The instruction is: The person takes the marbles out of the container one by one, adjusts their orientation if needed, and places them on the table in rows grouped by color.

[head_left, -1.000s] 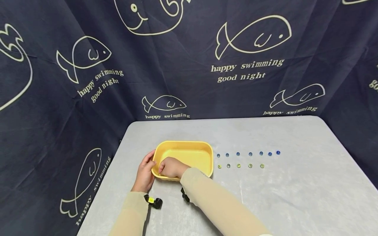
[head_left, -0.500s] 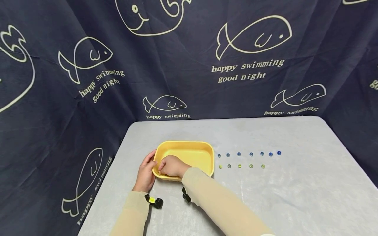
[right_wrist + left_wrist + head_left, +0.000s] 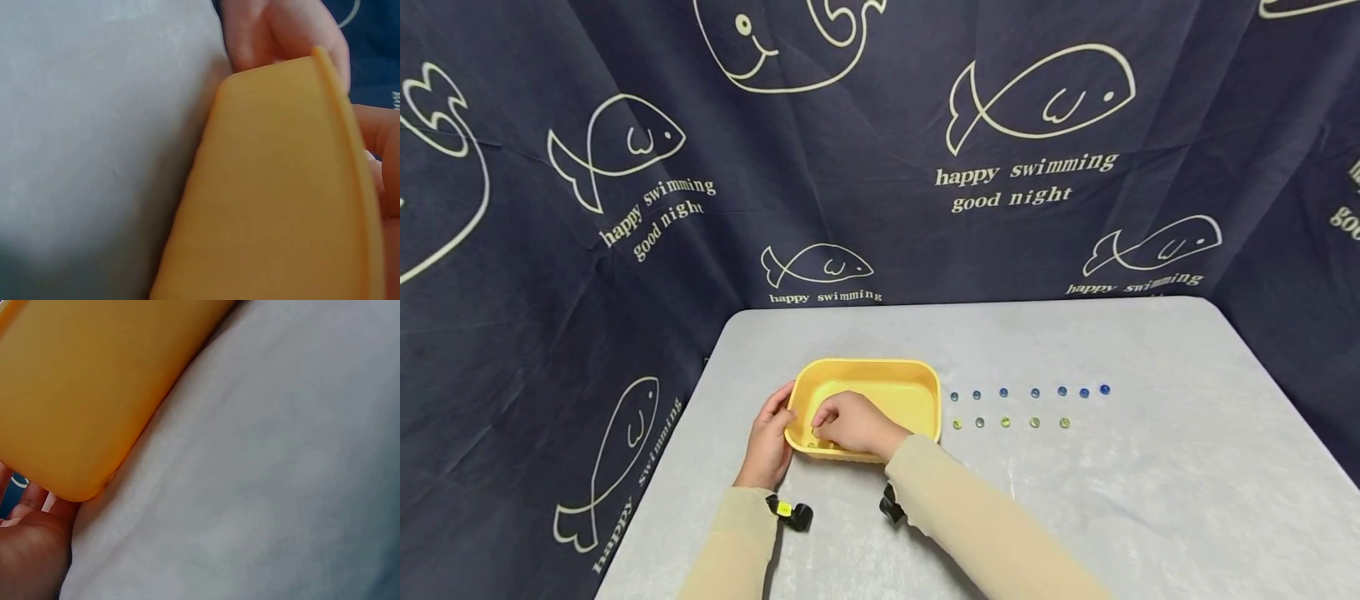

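A yellow plastic bin [image 3: 917, 404] stands on the table in the head view. My left hand [image 3: 770, 440] holds its left end, the thumb over the rim and the fingers along the outside. Inside the bin, near its front left corner, my right hand [image 3: 853, 423] has thumb and fingers curled together and pinches a small greenish marble, mostly hidden by the fingertips. Another small greenish marble [image 3: 811, 445] lies on the bin floor below them. The left wrist view shows the bin's outer wall [image 3: 94, 394]; in the right wrist view the wall [image 3: 281, 175] hides most of the right fingers.
Right of the bin, two rows of glass marbles lie on the grey table [image 3: 1135, 483]. The back row is blue, including a blue marble [image 3: 1035, 392]; the front row is mostly yellow-green, including a yellow-green marble [image 3: 1006, 422]. A dark fish-print curtain [image 3: 910, 233] hangs behind.
My right hand has lifted slightly and shifted right inside the bin, uncovering a greenish marble in the corner. The left hand keeps its hold on the bin; the marble rows stay put.
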`<move>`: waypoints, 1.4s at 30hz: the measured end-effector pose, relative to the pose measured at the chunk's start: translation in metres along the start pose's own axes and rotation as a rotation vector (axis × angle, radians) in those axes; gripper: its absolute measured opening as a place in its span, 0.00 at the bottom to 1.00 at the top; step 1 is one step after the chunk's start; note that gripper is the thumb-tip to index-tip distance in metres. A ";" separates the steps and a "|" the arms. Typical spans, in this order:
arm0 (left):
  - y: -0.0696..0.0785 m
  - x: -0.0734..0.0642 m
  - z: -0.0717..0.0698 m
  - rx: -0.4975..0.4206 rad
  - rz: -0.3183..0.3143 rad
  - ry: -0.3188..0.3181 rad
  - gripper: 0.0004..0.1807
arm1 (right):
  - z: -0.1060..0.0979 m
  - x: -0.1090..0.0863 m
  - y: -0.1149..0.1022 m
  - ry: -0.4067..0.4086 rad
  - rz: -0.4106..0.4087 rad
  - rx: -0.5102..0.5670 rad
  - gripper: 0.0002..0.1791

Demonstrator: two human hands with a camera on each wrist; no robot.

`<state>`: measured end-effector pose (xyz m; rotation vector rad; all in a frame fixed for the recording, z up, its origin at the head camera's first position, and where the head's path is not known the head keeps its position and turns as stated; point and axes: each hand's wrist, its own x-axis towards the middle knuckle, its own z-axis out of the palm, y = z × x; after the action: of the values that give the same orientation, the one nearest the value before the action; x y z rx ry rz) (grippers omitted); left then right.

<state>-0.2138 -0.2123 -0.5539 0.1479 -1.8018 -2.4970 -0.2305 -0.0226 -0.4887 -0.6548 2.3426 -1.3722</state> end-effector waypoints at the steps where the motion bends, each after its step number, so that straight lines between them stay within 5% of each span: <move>1: 0.000 0.000 0.000 -0.002 0.000 -0.002 0.31 | -0.002 -0.002 0.000 0.008 -0.008 0.006 0.03; 10: 0.000 0.001 0.003 0.039 0.001 0.022 0.31 | -0.024 -0.027 0.006 0.040 -0.078 0.013 0.02; 22: 0.003 -0.002 0.001 0.032 -0.011 0.028 0.30 | -0.068 -0.063 0.022 0.148 -0.107 0.150 0.03; 42: 0.001 0.000 0.003 0.011 -0.026 0.041 0.30 | -0.159 -0.140 0.100 0.284 -0.048 -0.072 0.04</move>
<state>-0.2144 -0.2098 -0.5520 0.2229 -1.8103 -2.4827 -0.2167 0.2113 -0.4926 -0.5708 2.6227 -1.4927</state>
